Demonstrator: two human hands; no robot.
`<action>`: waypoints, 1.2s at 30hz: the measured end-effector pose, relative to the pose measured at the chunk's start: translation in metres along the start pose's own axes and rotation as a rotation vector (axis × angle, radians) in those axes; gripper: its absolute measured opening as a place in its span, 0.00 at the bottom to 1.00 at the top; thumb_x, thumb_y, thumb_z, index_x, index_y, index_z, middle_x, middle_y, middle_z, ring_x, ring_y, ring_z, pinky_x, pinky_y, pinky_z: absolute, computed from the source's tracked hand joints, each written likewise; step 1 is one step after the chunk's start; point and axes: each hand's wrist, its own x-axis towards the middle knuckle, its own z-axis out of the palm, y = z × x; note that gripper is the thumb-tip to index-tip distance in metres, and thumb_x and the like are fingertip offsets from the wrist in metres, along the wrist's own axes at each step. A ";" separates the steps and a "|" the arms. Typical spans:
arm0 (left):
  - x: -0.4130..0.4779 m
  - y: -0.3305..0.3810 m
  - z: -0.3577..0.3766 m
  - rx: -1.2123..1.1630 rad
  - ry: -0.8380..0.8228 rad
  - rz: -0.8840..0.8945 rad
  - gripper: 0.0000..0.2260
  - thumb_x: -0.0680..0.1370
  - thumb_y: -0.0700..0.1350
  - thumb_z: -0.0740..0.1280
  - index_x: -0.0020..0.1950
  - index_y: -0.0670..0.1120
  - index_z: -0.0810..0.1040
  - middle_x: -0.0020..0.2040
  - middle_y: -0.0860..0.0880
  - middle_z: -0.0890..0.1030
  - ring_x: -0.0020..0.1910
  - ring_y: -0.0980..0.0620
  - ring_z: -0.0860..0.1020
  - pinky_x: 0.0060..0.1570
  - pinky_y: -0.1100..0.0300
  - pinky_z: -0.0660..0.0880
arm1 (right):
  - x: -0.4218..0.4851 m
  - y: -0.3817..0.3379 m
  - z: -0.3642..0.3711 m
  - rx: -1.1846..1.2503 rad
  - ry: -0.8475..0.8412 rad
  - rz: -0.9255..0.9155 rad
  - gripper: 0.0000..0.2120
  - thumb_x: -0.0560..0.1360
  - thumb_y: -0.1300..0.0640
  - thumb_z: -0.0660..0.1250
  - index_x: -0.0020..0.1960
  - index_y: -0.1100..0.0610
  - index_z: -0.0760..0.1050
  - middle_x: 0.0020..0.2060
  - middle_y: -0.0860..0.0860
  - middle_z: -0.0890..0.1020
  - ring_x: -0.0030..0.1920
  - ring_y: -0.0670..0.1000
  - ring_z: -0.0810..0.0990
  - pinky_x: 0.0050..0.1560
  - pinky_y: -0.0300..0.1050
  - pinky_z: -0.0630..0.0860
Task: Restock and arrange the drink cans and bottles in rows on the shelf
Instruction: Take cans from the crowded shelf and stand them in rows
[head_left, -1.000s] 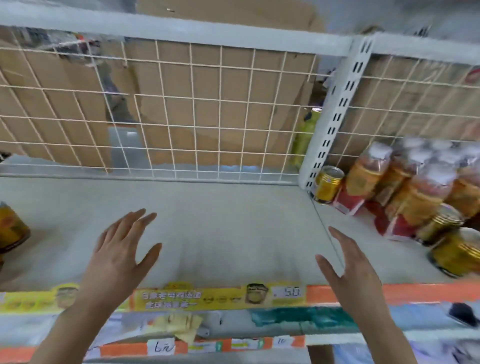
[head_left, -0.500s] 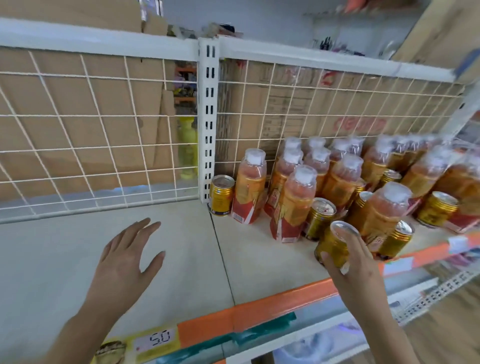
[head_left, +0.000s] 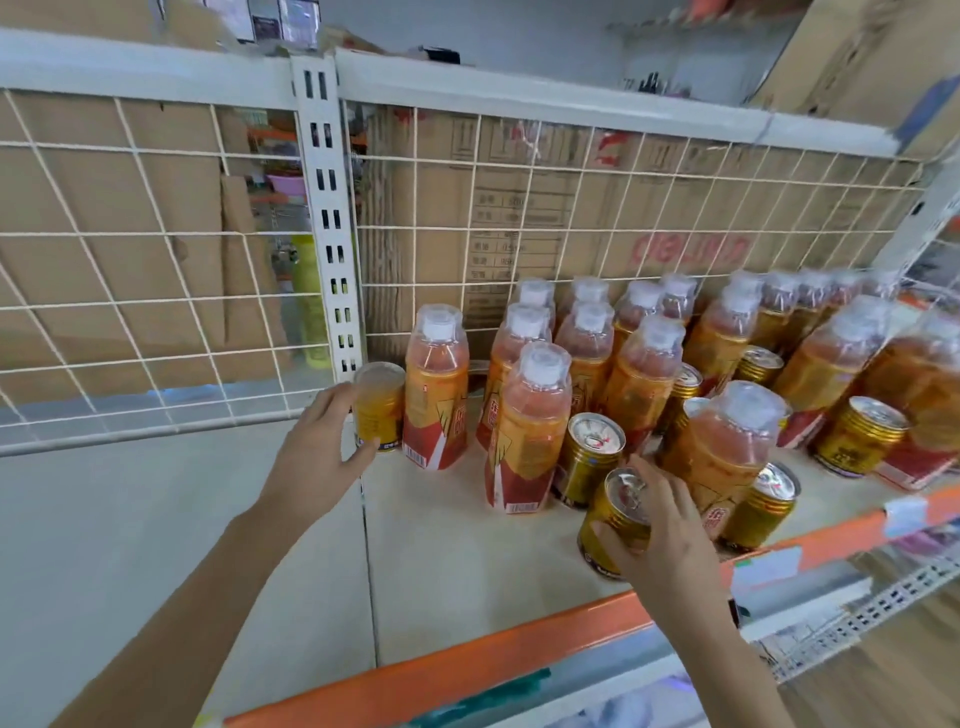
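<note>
- Hands each grip a can. The left hand (head_left: 319, 447) curls its thumb and fingers round a gold can (head_left: 379, 410) just past its fingertips. That can stands beside the white upright post (head_left: 327, 223), close against the leftmost bottle (head_left: 436, 389).
- The right hand (head_left: 665, 535) wraps a second gold can (head_left: 615, 514) under its palm, at the shelf's front. I cannot tell whether it has left the board.
- Other cans (head_left: 589, 457) and bottles (head_left: 644, 374) stand mixed just beyond the right knuckles.
- The step looks like pulling loose cans out of the cluster to sort them into rows.
- Bare shelf board (head_left: 130, 545) under the left forearm offers room for a row.
- The next move calls for lifting each can clear of the tall bottles, then setting the cans upright, side by side.
</note>
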 end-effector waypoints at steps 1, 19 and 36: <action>0.010 0.001 0.003 0.005 0.000 0.002 0.27 0.75 0.44 0.69 0.72 0.44 0.64 0.70 0.45 0.67 0.67 0.45 0.68 0.64 0.50 0.68 | 0.001 0.000 0.001 -0.004 0.005 0.007 0.34 0.66 0.55 0.77 0.68 0.58 0.68 0.60 0.56 0.74 0.58 0.59 0.76 0.45 0.51 0.78; 0.047 -0.007 0.033 -0.092 0.089 -0.093 0.37 0.68 0.40 0.75 0.73 0.43 0.61 0.68 0.41 0.63 0.69 0.42 0.62 0.65 0.46 0.67 | 0.001 0.000 0.003 0.092 0.000 0.060 0.34 0.67 0.53 0.75 0.69 0.53 0.65 0.62 0.49 0.72 0.61 0.51 0.73 0.52 0.45 0.75; -0.082 -0.034 -0.019 -0.193 0.219 -0.175 0.35 0.60 0.34 0.79 0.64 0.45 0.69 0.55 0.54 0.66 0.53 0.55 0.69 0.51 0.60 0.68 | -0.001 -0.016 0.016 0.365 -0.238 0.015 0.32 0.62 0.48 0.77 0.59 0.40 0.63 0.47 0.32 0.72 0.50 0.42 0.74 0.49 0.37 0.73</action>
